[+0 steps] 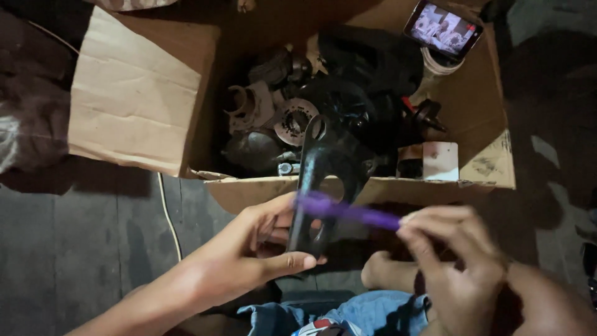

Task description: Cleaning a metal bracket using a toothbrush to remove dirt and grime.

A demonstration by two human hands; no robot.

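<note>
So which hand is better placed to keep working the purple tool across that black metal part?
Probably the right hand: it already pinches the end of the purple tool, which lies across the black metal part. The left hand is taken up gripping that part's lower end, holding it upright before the cardboard box.

Two hands (261,242), one bracket (314,186), one brush (348,210)

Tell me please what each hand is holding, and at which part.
The left hand grips the lower end of a black metal part. The right hand pinches one end of a purple stick-like tool.
</note>
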